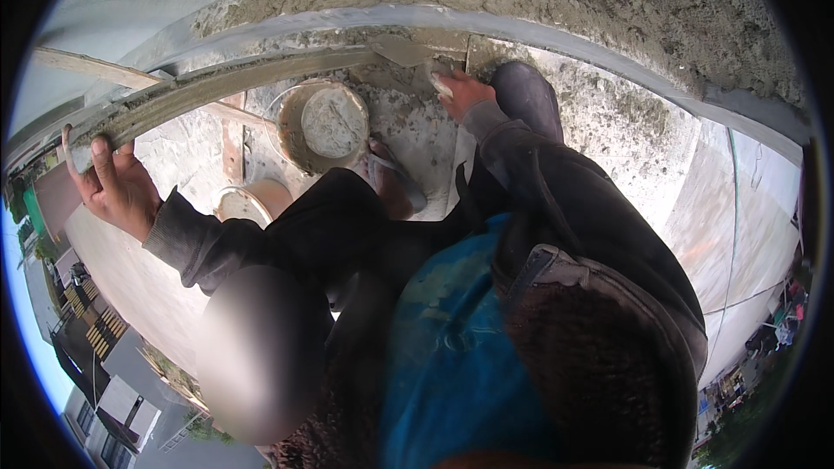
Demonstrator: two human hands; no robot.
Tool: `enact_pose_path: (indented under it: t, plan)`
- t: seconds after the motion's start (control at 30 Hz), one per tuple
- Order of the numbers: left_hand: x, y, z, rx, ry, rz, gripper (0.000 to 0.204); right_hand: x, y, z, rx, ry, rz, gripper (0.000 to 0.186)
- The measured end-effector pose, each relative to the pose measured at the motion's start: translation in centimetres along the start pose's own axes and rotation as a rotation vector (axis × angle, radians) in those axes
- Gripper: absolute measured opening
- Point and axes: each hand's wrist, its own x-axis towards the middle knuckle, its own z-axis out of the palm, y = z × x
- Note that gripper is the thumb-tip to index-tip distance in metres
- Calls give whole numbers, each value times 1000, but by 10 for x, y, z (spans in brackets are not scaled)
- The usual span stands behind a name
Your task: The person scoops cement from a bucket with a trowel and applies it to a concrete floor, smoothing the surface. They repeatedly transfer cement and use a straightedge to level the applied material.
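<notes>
Presently, left hand [124, 194]: fingers bent round the left end of a long, mortar-smeared straightedge [234, 81]. Right hand [467, 97]: fingers closed on a trowel [402, 52], blade at the straightedge's other end; contact unclear. Below, beside a sandalled foot [393, 184], large bucket [289, 126] holds grey mortar [334, 122]. Smaller bucket [274, 196] nearby, contents unclear. Rough plaster [678, 17] beyond.

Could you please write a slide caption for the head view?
Left hand gripping a long, mortar-smeared board, right hand holding a trowel, with a bucket below.
</notes>
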Motion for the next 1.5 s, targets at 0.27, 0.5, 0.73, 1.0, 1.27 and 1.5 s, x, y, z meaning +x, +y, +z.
enact_pose_path:
  t: [0.27,0.5,0.73,1.0,1.27,1.5]
  plan:
    - [-15,-5,63,210,28,-20,55,-52,-82,-85,207,285,-315,49]
    - [-17,2,74,274,-19,71,55,-80,-137,-153,376,360,-470,47]
    - [-20,0,60,252,39,-42,62,-89,-157,-185,385,531,-612,45]
    - [11,69,-42,280,323,209,26,-83,-94,-57,198,338,-703,44]
    - [-8,84,-37,517,610,359,16,-72,-51,-50,1,-187,-299,57]
    - [-12,104,-19,578,809,381,20,24,-103,-56,376,-140,-251,69]
